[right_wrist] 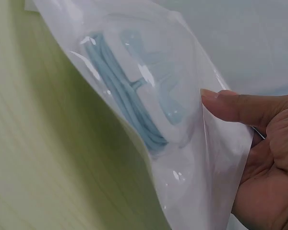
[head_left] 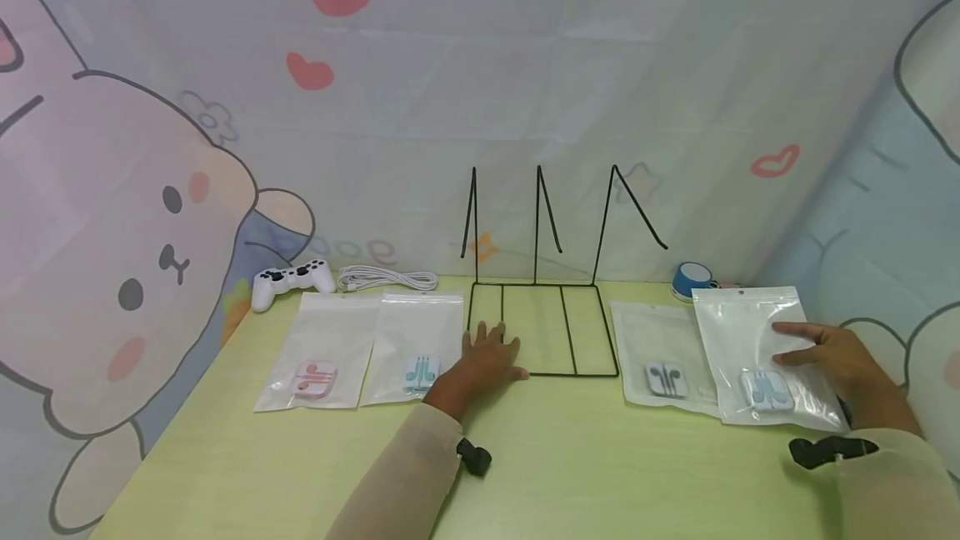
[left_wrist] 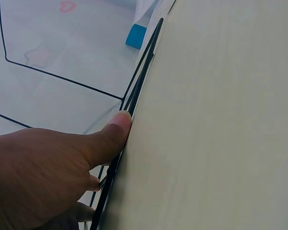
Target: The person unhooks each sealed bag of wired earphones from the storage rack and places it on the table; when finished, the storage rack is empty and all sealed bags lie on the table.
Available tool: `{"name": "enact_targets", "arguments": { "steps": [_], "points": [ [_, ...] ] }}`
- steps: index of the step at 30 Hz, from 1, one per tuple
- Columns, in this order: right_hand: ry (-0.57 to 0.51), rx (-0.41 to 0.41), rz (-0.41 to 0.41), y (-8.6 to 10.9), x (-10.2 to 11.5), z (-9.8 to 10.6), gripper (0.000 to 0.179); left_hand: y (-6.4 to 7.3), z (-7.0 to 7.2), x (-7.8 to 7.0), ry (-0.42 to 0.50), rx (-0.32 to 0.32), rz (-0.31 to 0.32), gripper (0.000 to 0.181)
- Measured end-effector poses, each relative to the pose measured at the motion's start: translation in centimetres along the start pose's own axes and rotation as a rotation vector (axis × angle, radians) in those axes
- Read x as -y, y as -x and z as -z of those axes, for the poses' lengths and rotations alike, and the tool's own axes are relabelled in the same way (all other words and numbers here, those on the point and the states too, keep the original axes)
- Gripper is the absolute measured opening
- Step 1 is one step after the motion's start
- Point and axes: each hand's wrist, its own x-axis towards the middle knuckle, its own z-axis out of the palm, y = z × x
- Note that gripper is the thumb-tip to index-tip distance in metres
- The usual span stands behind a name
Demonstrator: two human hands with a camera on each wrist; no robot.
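My left hand (head_left: 482,363) rests with fingers spread on the left front corner of a black wire rack (head_left: 573,374). In the left wrist view the thumb (left_wrist: 116,127) lies on the rack's front rod. At the right, my right hand (head_left: 846,367) pinches the right edge of a clear-fronted zip bag (head_left: 731,332) holding light blue earphones (head_left: 767,390). Its thumb (right_wrist: 225,104) is on the bag's front, the other fingers partly hidden behind. This bag overlaps a second zip bag (head_left: 633,327) with dark grey earphones (head_left: 666,380).
Two more zip bags lie left of the rack, one with pink earphones (head_left: 314,378), one with teal earphones (head_left: 422,373). Behind them are a white game controller (head_left: 292,277) and a coiled white cable (head_left: 386,277). A blue cup (head_left: 692,277) stands at the back right, near the printed backdrop (head_left: 420,107).
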Motion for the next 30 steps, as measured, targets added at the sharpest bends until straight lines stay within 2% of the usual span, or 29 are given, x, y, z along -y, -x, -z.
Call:
{"name": "enact_targets", "arguments": {
  "steps": [6,10,17,20,25,30],
  "points": [
    [-0.059,0.025,-0.079,-0.6,-0.4,-0.6,0.097,0.1,0.1,-0.1,-0.031,-0.004,0.000,0.070],
    [-0.082,0.022,-0.098,-0.7,-0.5,-0.8,0.100,0.1,0.1,-0.1,-0.038,-0.010,-0.005,0.070],
    [-0.082,0.011,-0.010,-0.6,-1.0,-1.3,0.095,0.1,0.0,-0.1,-0.017,-0.005,-0.010,0.070],
    [-0.079,-0.008,0.014,-0.5,-1.3,-1.5,0.094,-0.2,-0.2,0.1,0.036,0.002,-0.013,0.070],
    [-0.106,-0.031,-0.017,-0.2,-1.3,-1.9,0.096,-0.8,-0.8,0.6,0.051,0.003,-0.010,0.071],
    [-0.144,-0.022,-0.003,0.0,-1.0,-2.8,0.099,-1.2,-1.4,1.0,0.049,-0.005,-0.008,0.073]
  ]
}}
